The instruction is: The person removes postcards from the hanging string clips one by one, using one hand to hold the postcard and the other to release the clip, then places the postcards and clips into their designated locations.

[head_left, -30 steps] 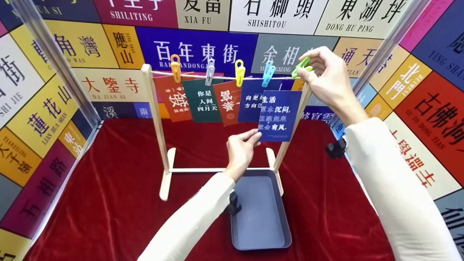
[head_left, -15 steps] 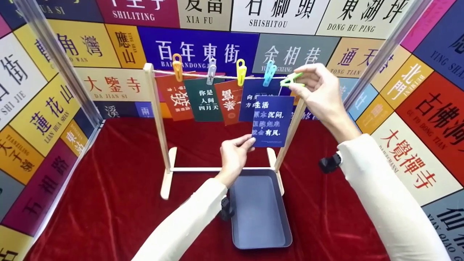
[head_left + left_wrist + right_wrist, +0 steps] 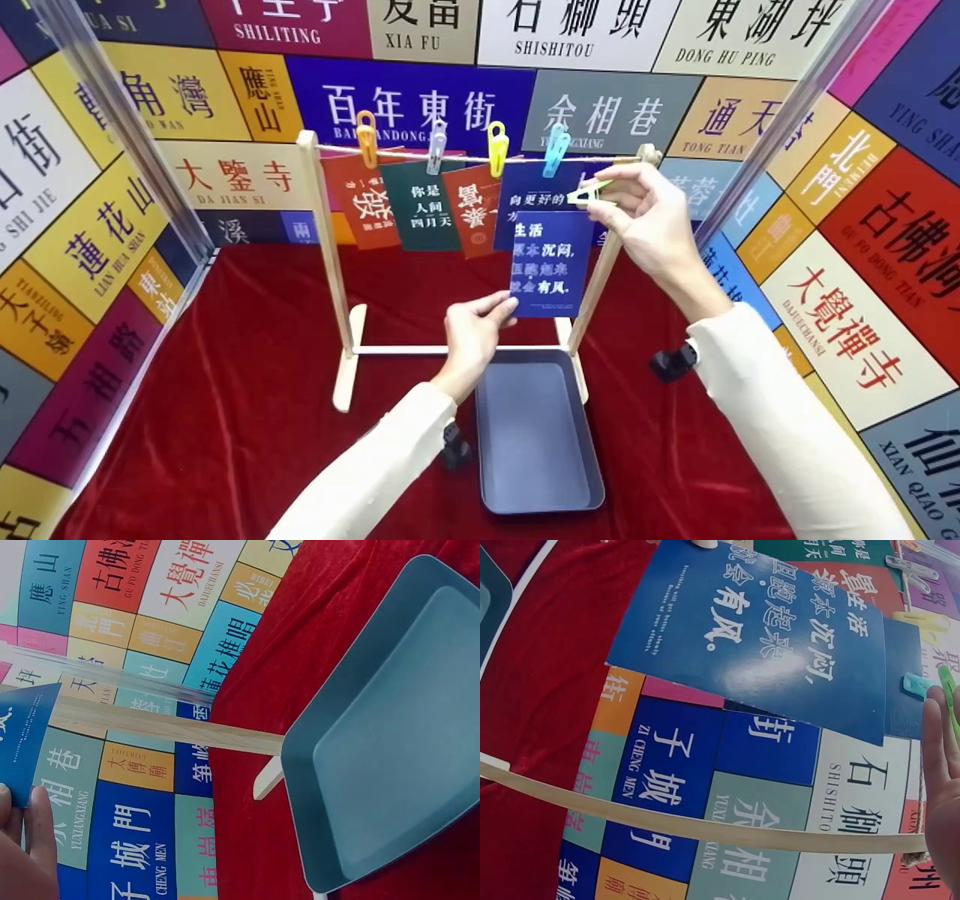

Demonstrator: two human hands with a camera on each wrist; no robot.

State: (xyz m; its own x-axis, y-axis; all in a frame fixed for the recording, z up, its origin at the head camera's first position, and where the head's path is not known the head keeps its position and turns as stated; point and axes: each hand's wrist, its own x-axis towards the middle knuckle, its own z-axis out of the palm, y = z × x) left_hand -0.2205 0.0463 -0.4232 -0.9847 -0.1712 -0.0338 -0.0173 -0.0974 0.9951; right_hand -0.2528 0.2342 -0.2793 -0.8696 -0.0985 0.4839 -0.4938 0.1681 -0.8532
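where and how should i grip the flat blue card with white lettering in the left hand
The blue card is probably best pinched at its lower left edge, coming from the left, as the left hand does. It is thin and roughly upright, so a light pinch should suit, leaving its top edge free for the bright green plastic clip in the right hand.

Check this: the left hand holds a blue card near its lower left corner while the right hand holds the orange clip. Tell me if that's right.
Not quite: the right hand holds the green clip, as the head view shows; the orange clip is on the line. The left hand does hold a blue card near its lower left corner.
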